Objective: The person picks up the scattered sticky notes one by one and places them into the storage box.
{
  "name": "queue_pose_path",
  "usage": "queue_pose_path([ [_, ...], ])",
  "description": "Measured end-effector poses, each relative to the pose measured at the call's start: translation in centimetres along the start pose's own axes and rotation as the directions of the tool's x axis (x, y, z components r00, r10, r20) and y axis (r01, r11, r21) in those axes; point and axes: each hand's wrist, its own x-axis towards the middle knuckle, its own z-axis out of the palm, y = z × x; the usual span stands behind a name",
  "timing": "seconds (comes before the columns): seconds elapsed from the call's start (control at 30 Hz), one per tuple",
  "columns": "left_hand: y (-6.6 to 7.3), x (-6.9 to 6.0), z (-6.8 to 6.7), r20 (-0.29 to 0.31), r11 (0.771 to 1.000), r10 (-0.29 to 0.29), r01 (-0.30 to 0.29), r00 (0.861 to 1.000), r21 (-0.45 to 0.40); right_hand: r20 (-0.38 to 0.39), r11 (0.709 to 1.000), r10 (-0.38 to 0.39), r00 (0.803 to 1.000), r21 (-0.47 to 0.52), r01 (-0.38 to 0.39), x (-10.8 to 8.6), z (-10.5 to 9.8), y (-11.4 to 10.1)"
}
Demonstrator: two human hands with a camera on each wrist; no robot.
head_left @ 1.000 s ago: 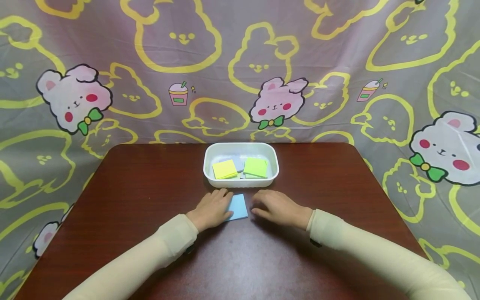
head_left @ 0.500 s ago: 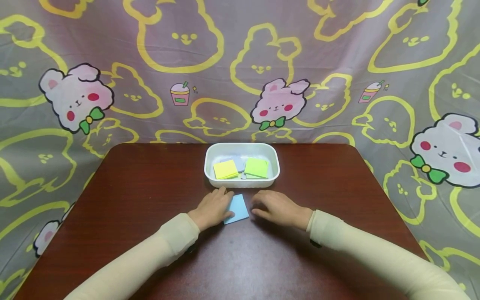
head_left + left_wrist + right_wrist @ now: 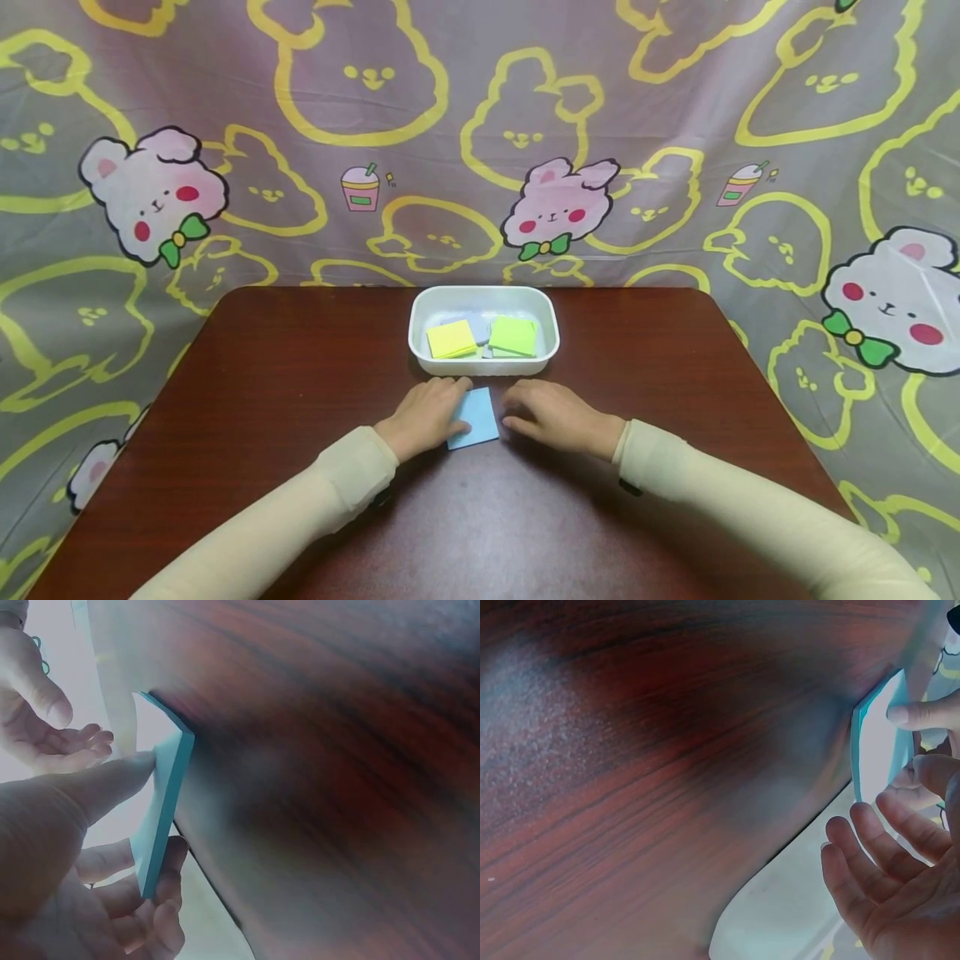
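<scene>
A light blue sticky note pad (image 3: 477,417) is low over the brown table in front of the white tub. My left hand (image 3: 423,419) holds it by its left side. In the left wrist view the thumb presses the face of the pad (image 3: 171,791), while curled fingers lie at its far edge and behind it. Just right of the pad is my right hand (image 3: 558,417), its fingers loosely bent. The right wrist view shows those fingers (image 3: 877,851) with nothing in them, close to the pad (image 3: 876,739).
Behind the hands stands the white tub (image 3: 483,367). Inside it lie a yellow pad (image 3: 451,339), a green pad (image 3: 512,336) and a partly covered lavender pad (image 3: 477,327). A cartoon-printed curtain (image 3: 450,108) hangs behind the table (image 3: 300,375).
The blue pad has turned a little and come slightly toward me. My left fingers have shifted along its far edge. My right hand has stayed in place.
</scene>
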Motion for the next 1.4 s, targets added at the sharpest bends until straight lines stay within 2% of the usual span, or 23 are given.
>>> queue_pose_path([
  [0.37, 0.0, -0.2, -0.2, -0.073, 0.999, 0.026, -0.028, 0.997, -0.02, -0.026, 0.999, -0.026, 0.999, -0.025, 0.025, 0.3, -0.1, 0.0],
  [0.7, 0.1, -0.3, -0.6, -0.091, 0.998, 0.056, -0.058, 0.994, -0.023, -0.019, 0.998, -0.057, 0.998, -0.027, 0.056, 0.7, -0.2, -0.5],
  [1.4, 0.5, -0.5, -1.1, -0.104, 0.999, 0.046, -0.048, 0.994, -0.022, -0.012, 0.999, -0.047, 0.999, -0.005, 0.047, 0.7, -0.6, -1.3],
])
